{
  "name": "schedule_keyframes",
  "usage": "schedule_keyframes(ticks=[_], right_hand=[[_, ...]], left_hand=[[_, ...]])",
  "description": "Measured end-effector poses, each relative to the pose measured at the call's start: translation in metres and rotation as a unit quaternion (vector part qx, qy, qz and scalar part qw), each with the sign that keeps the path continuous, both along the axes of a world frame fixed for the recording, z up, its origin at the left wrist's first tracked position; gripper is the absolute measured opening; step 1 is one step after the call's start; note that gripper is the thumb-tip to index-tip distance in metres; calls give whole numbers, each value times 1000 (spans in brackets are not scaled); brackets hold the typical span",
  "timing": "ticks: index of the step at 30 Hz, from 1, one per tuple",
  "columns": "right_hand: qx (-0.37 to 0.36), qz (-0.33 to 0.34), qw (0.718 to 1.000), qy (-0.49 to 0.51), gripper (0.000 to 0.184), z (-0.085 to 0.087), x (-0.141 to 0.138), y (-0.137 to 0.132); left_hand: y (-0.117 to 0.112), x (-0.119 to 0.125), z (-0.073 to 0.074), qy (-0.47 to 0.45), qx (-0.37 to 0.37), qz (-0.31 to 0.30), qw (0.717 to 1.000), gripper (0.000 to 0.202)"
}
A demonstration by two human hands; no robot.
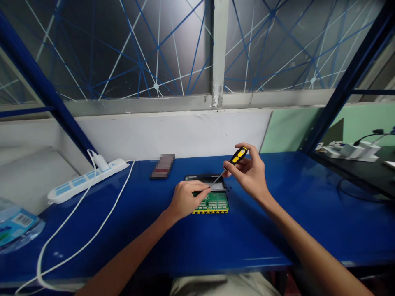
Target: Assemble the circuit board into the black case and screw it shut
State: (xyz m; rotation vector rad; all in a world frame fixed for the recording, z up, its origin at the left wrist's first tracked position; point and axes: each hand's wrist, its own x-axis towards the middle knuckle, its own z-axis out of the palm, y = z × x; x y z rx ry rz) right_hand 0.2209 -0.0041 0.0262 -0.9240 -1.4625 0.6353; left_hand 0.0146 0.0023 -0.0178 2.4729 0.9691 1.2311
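Note:
A screwdriver [240, 156] with a black and yellow handle is held in my right hand [251, 172], tilted so that its thin shaft runs down to the left. My left hand [187, 199] pinches thumb and forefinger together right at the screwdriver's tip; whatever is between them is too small to make out. Beneath these fingers lies a green circuit board [217, 201] with a row of yellow connectors along its front edge. Behind the board is an open dark casing [219, 184], partly covered by my left hand. Several tiny dark pieces [228, 188] lie by the casing's right side.
A phone-like, blurred-out slab [163, 166] rests on the blue table [138, 255] behind my left hand. To the left are a white power strip [89, 181] with its cable and a plastic bottle [18, 226]. More plugs [354, 151] sit on a dark surface at right.

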Motion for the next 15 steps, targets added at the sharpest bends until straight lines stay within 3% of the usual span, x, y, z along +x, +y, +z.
schedule_keyframes(ticks=[15], right_hand=[[2, 1, 1000, 22, 54, 0, 0, 0]], left_hand=[[0, 0, 3, 3, 6, 5, 1000, 17]])
